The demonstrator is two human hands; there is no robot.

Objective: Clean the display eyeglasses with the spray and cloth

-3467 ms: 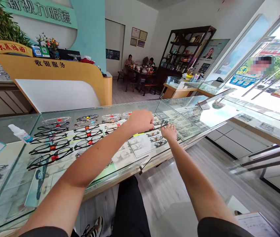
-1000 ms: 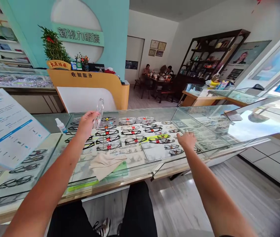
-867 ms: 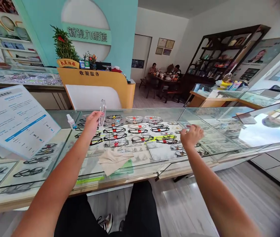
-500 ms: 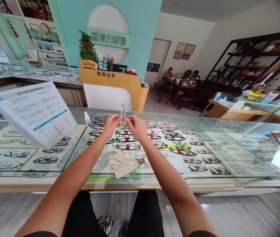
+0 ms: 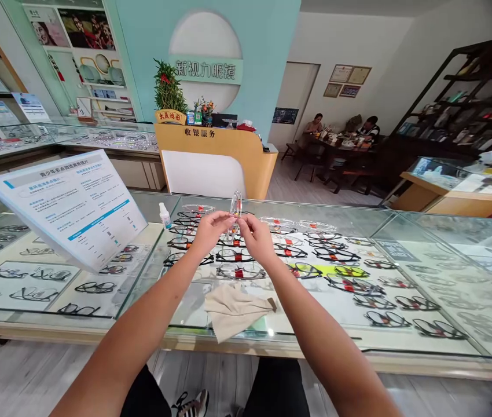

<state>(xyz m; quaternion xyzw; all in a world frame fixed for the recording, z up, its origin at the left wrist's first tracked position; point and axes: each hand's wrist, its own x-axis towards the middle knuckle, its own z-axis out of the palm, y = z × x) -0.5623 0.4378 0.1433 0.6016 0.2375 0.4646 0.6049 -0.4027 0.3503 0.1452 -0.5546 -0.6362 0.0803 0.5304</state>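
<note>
A clear-framed pair of eyeglasses is held up on edge above the far part of the glass counter. My left hand pinches it from the left, and my right hand pinches it from the right, both closed at fingertip level. Below and around the hands lie rows of eyeglasses, many with red tags at the bridge. A beige cloth lies crumpled on the counter nearer to me, between my forearms. To the left of my hands stands a small white spray bottle.
A tilted printed sign stands on the counter at left. Beyond is a yellow cashier desk with a plant. Two people sit at a dark table in the back. Another glass case stands at the right.
The view has shifted, so the scene sits further right and slightly lower. Both hands still hold the clear eyeglasses upright, now with the fingers closer together around the frame.
</note>
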